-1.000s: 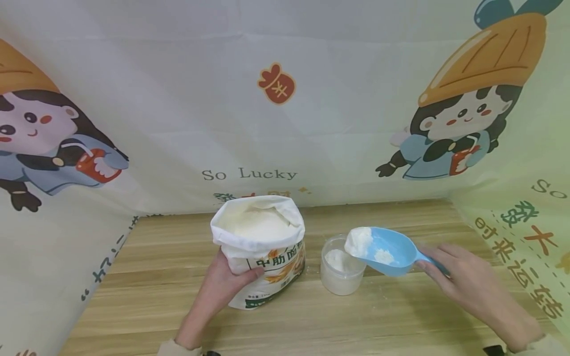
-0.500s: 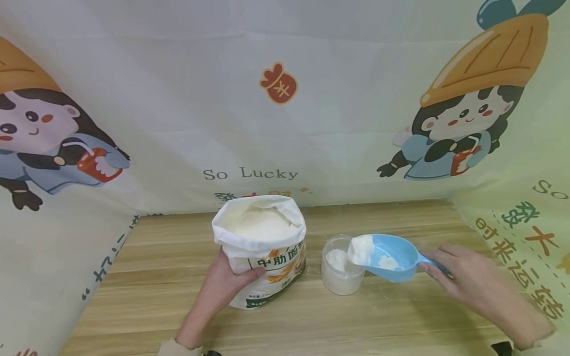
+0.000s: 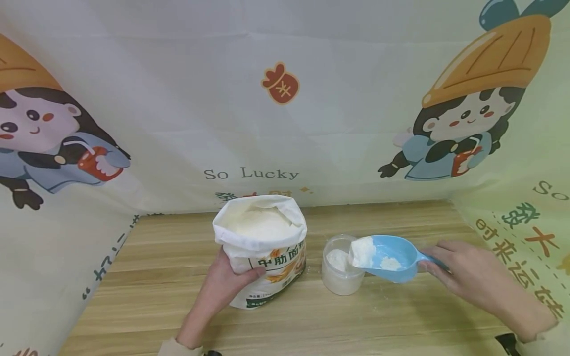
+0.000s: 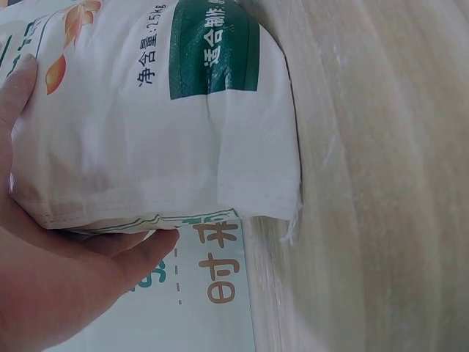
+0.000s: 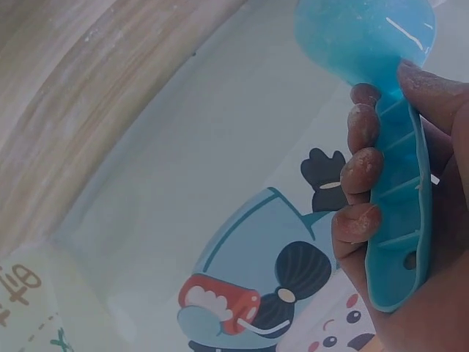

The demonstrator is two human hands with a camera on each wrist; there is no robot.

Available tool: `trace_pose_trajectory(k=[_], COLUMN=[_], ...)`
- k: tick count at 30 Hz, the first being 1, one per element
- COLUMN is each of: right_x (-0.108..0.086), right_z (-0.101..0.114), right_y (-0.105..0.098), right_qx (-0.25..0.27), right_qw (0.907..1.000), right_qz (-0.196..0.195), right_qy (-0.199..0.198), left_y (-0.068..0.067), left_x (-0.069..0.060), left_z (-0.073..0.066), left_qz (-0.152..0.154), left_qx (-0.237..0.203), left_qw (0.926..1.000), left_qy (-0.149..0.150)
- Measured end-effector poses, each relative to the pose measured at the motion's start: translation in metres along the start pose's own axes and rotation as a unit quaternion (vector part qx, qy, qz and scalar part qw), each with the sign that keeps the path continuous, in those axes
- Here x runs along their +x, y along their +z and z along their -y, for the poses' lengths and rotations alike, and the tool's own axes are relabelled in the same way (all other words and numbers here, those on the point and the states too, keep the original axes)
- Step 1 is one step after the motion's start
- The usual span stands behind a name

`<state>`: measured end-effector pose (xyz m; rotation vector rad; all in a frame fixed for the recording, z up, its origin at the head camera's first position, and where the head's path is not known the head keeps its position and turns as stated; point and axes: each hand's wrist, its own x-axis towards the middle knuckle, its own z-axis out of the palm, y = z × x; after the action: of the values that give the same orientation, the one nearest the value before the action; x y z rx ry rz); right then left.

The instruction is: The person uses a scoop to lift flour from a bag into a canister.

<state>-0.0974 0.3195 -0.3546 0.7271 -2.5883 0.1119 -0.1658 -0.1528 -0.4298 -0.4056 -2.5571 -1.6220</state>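
Bag [image 3: 277, 264] gripped by the left hand [image 3: 231, 280], scoop [image 3: 396, 252] by the right hand [image 3: 467, 274] — between, a tub [image 3: 340, 283] is partly hidden.

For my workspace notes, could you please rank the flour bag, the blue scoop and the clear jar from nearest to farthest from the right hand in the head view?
1. Blue scoop: its handle is held in the right hand.
2. Clear jar: left of that hand, at the scoop's tip.
3. Flour bag: farther left, held by the left hand.
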Motion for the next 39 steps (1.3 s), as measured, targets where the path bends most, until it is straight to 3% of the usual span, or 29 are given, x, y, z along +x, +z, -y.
trace_pose_trajectory(k=[4,14,39], right_x=[0.003,0.013,0.042], right_z=[-0.001,0.001,0.013], right_y=[-0.003,-0.011,-0.030], right_qx=[0.002,-0.008,-0.022], right_qw=[0.9999,0.9992,0.9928], right_qz=[-0.002,0.037,0.118], right_qy=[-0.013,-0.013,0.010], left_y=[0.000,-0.001,-0.001], left_x=[-0.001,-0.002,-0.003], left_z=[0.000,-0.002,-0.003], left_qz=[-0.003,-0.005,-0.005], left_qx=[0.003,0.000,0.003], left_qw=[1.0000,1.0000,0.9999], left_qy=[-0.002,0.002,-0.015])
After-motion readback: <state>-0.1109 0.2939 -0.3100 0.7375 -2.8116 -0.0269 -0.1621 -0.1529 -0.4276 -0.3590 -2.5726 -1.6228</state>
